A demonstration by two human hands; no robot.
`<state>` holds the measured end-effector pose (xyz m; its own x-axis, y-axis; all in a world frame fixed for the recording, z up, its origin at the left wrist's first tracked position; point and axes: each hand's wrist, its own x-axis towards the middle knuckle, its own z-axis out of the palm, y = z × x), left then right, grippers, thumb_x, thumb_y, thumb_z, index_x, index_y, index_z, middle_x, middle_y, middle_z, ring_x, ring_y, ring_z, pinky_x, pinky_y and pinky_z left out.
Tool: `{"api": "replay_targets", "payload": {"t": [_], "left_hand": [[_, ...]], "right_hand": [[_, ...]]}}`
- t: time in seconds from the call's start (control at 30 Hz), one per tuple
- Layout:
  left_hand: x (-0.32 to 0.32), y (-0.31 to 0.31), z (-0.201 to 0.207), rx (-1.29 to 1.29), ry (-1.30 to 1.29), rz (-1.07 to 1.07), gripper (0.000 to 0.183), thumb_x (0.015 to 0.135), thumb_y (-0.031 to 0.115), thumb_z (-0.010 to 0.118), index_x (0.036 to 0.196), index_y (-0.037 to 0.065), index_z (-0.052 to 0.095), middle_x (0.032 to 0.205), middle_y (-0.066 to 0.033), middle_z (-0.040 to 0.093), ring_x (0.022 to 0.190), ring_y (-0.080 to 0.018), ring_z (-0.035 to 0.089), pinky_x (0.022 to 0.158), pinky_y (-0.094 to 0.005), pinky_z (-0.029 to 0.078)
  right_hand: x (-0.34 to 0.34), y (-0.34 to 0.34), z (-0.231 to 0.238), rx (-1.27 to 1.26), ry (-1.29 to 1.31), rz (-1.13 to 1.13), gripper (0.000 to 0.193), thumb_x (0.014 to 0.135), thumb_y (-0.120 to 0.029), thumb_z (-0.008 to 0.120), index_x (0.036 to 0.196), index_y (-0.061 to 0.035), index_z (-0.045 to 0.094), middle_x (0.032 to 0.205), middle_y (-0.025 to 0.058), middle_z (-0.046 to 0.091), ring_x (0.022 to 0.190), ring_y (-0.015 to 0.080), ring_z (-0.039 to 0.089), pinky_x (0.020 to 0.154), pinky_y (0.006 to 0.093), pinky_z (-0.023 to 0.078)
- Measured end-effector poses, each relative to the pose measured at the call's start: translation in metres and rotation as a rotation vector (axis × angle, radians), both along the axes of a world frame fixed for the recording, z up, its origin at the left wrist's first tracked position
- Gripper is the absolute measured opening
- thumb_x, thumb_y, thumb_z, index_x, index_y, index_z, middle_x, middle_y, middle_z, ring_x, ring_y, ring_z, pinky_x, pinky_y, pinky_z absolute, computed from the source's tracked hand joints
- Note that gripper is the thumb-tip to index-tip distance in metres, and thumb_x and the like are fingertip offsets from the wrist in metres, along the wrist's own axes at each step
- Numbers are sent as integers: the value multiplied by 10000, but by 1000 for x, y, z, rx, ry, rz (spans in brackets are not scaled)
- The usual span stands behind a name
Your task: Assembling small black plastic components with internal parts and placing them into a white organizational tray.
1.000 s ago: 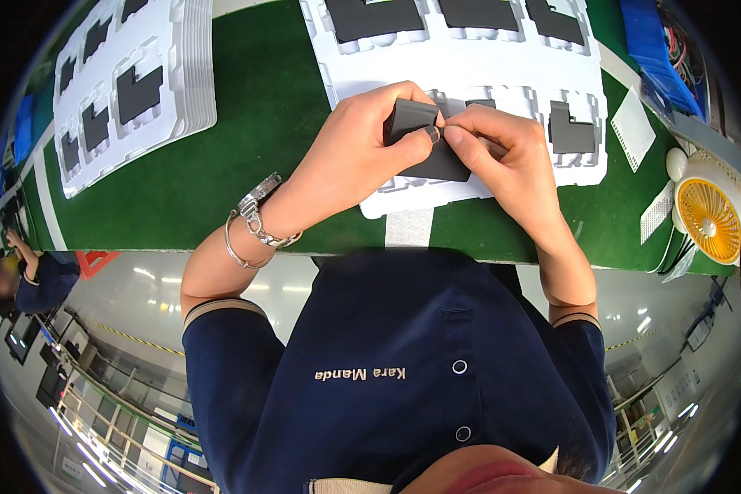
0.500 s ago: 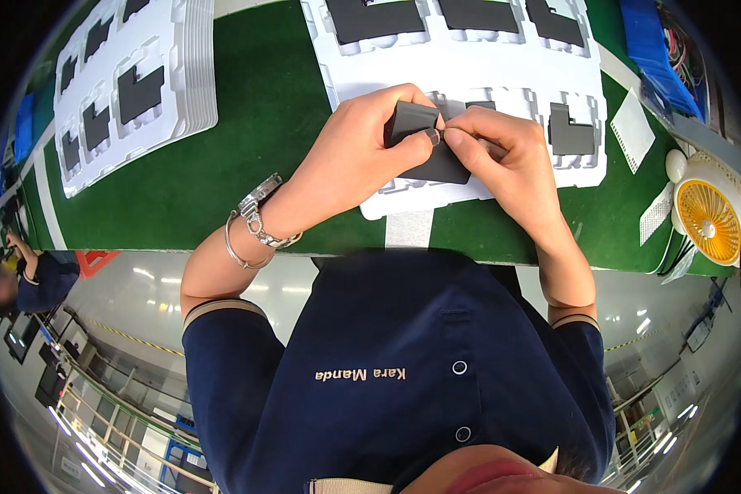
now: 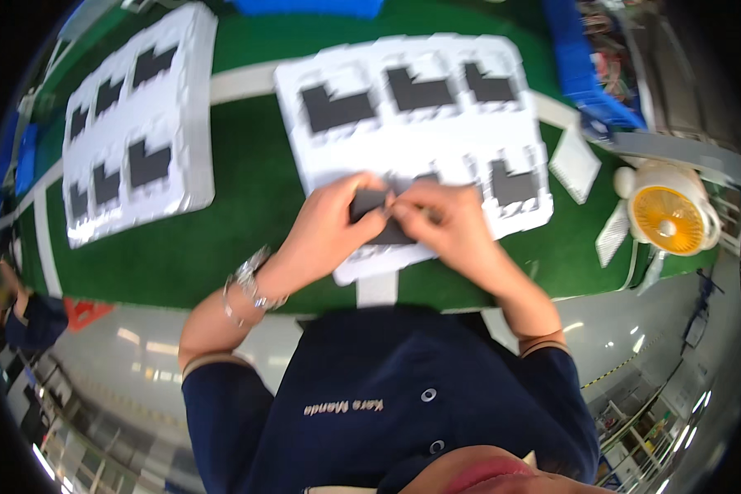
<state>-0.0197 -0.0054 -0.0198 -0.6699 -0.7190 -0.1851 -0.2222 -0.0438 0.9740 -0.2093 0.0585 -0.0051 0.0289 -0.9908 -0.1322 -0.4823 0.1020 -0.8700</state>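
My left hand (image 3: 336, 221) grips a flat dark-grey piece (image 3: 368, 202), its thumb across the front and its fingers behind. At the piece's inner edge, the thumb and forefinger of my right hand (image 3: 451, 224) are pinched together; what sits between those fingertips is too small and blurred to make out. Both hands are over the near edge of a white moulded tray (image 3: 395, 145). In the tray's pockets lie several flat black L-shaped pieces (image 3: 337, 107). Another L-shaped piece (image 3: 514, 183) rests just right of my right hand.
A stack of white trays (image 3: 198, 140) with similar black pieces stands at left on the green tabletop (image 3: 251, 181). At right are a white-and-yellow fan (image 3: 668, 221), paper sheets (image 3: 576, 165) and a blue bin (image 3: 580, 82) with wires. Another person (image 3: 33, 321) is at far left.
The view has shifted, so the table and trays sit lower and more of the far side shows. My hands keep the same hold on the dark piece, close together.
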Motion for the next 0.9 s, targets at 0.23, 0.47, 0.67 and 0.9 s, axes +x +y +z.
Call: {"api": "replay_targets", "payload": {"t": [0.23, 0.47, 0.67, 0.9], "left_hand": [[9, -2, 19, 45, -52, -24, 130, 853, 86, 616, 941, 1, 571, 756, -65, 595, 623, -96, 521, 562, -268, 432], [14, -18, 30, -46, -141, -79, 128, 862, 107, 617, 937, 7, 590, 800, -82, 635, 606, -154, 563, 556, -287, 436], [18, -17, 32, -238, -185, -132, 136, 871, 131, 611, 946, 18, 602, 783, -102, 620, 600, -246, 583, 560, -329, 444], [21, -16, 34, -325, -283, -190, 124, 853, 81, 610, 969, 39, 596, 831, -104, 687, 664, -238, 650, 600, -325, 491]], "right_hand": [[2, 0, 11, -96, 164, 17, 183, 831, -194, 698, 842, -12, 683, 738, 96, 667, 585, 242, 626, 546, 316, 475], [-3, -4, 19, -76, 75, -50, 153, 887, -127, 637, 890, 25, 657, 746, 87, 644, 589, 143, 580, 545, 267, 461], [-5, -7, 7, -131, 20, -126, 126, 870, -133, 646, 877, -9, 669, 741, 91, 654, 516, 185, 575, 501, 298, 442], [-5, -7, 14, -68, 38, -107, 141, 914, -77, 583, 904, 33, 670, 729, 70, 661, 606, 84, 586, 554, 226, 457]]}}
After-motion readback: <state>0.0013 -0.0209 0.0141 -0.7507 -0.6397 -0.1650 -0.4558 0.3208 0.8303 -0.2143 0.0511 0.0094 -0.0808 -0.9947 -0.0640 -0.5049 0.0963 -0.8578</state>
